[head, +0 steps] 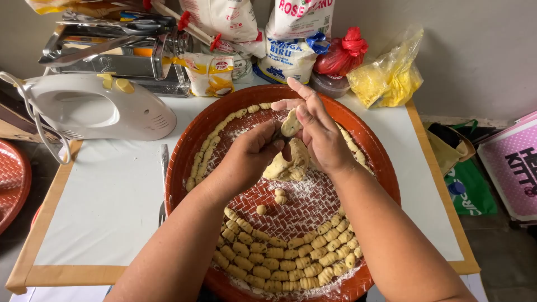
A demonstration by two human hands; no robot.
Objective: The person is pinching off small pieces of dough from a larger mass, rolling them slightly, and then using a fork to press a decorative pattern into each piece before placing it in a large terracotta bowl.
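A big round red woven tray [376,146] lies on a white table, dusted with flour. My left hand [250,154] and my right hand [319,131] meet over its middle. Between their fingers is a small flattened piece of pale dough [290,124]. Under the hands sits a lump of dough [291,163]. Several shaped ridged dough pieces [291,257] are heaped along the tray's near rim, and a row of them [210,142] curves along the left rim. Two or three small dough balls [278,196] lie loose in the middle.
A white electric hand mixer [95,106] lies at the left. A metal pasta machine [117,53], flour bags [291,33], a red bag [342,51] and a yellow bag [389,78] stand at the back. A knife [163,168] lies beside the tray. Another red tray [11,182] shows at far left.
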